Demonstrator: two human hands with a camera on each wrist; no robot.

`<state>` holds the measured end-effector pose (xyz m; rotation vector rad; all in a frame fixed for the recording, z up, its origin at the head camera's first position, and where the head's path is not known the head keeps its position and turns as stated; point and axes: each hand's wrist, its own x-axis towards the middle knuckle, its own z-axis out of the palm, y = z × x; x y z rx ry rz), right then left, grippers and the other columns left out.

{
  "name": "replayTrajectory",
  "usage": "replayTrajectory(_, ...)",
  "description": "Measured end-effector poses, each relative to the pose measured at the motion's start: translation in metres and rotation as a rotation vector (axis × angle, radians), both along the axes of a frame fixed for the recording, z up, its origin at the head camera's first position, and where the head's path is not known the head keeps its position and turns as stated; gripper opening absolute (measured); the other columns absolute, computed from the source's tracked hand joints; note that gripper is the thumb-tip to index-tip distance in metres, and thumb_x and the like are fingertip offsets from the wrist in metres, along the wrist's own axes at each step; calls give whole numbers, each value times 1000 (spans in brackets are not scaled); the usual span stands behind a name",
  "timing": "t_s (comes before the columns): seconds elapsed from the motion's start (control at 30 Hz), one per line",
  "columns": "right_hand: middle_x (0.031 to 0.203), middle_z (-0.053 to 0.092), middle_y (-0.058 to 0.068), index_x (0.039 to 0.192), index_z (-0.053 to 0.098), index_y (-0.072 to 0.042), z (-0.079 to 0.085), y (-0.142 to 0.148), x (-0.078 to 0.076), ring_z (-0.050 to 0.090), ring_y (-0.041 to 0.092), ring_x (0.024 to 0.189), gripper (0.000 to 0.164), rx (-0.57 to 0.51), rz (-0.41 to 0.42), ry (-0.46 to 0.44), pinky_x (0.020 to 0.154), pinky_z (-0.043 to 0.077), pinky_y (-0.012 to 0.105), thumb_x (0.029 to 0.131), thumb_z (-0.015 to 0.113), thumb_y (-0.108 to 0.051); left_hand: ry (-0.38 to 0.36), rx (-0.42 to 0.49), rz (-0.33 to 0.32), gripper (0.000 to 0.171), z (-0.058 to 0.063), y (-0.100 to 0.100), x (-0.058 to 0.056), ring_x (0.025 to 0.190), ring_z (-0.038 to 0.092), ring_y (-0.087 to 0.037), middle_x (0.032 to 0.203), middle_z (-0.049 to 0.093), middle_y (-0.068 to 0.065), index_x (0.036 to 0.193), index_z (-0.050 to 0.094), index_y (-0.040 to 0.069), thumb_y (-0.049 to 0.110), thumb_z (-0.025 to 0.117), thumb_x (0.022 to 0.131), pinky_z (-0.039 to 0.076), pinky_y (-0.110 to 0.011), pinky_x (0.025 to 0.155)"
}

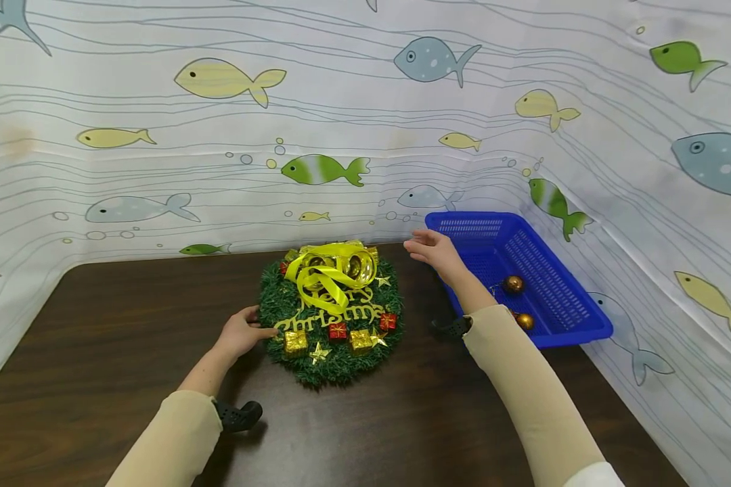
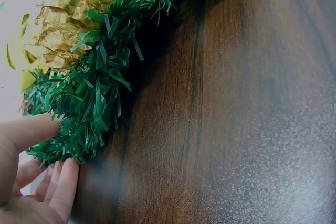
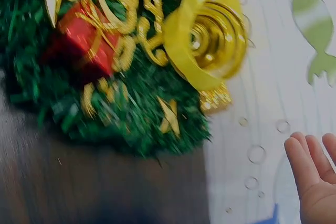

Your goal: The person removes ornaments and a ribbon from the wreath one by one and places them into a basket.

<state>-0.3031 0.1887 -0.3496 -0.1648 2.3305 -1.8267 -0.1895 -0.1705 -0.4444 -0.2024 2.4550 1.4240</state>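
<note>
A green tinsel Christmas wreath lies on the table, carrying gold "Merry Christmas" lettering, small red and gold gift boxes, gold stars and, at its top, gold bells with a yellow ribbon. My left hand grips its left edge; in the left wrist view the thumb presses on the tinsel and the fingers are beneath the rim. To the wreath's upper right, my right hand is raised and holds nothing. Its fingers look loosely extended in the right wrist view.
At the right stands a blue plastic basket with brown-gold ball ornaments inside, partly hidden by my right arm. Fish-patterned sheeting rises behind and to the right of the dark wooden table.
</note>
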Motion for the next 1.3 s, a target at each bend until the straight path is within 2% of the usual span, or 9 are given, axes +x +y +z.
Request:
replayTrajectory(0.2,138,42,25,143,34,0,-20,-21,-1,44,38,128,57,19,13,-48,106,38,44,93,57,-14,0,8,4,81,-2,3,0,130,31,-47,146,20,-35,147,11,-7,19,61,89,37,-55,102)
replayTrajectory(0.57,136,43,26,140,38,2,-49,-44,0,49,38,123,54,71,1,-88,102,43,44,93,58,-14,17,8,10,79,-3,7,0,129,33,-48,144,23,-36,146,14,-9,17,61,89,38,-55,101)
replayTrajectory(0.87,134,46,25,139,40,2,-61,-50,-2,54,38,116,53,93,-36,-134,97,47,44,92,59,-12,13,13,9,80,-4,8,-1,129,33,-47,145,23,-34,147,14,-8,18,62,88,39,-54,100)
replayTrajectory(1.07,133,48,24,139,40,2,-68,-50,-6,55,37,116,53,109,-30,-148,96,48,42,91,60,-12,15,15,8,79,-1,9,-2,129,34,-47,145,23,-35,146,15,-8,17,62,88,39,-54,101)
replayTrajectory(1.3,130,50,25,136,45,4,-71,-56,-9,56,37,115,48,104,-72,-166,91,51,41,91,58,-3,21,16,9,79,0,8,-2,128,35,-46,144,25,-34,146,17,-8,17,63,88,40,-54,100)
